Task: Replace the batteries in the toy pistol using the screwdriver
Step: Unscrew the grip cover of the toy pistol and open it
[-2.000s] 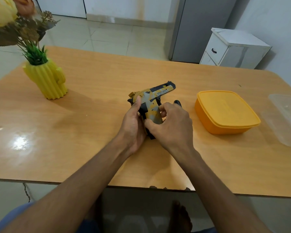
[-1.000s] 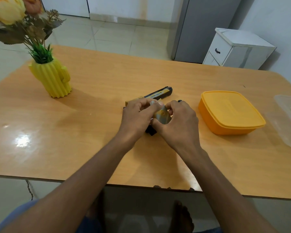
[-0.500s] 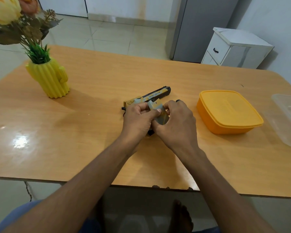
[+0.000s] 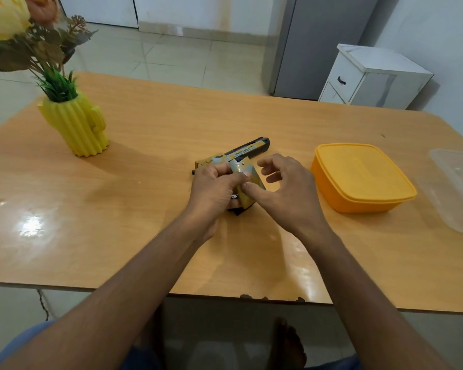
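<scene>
My left hand (image 4: 214, 188) pinches the toy pistol's (image 4: 242, 166) grip, barrel pointing away to the right, while my right hand (image 4: 284, 188) hovers loose-fingered, thumb on the grip cover (image 4: 247, 182).

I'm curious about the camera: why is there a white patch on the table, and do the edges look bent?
Head view: the white patch is glare from a light on the glossy table; the table's edges bow from wide-angle distortion; the flowers at top left are soft; the hands cast faint shadows beside the toy pistol.
</scene>
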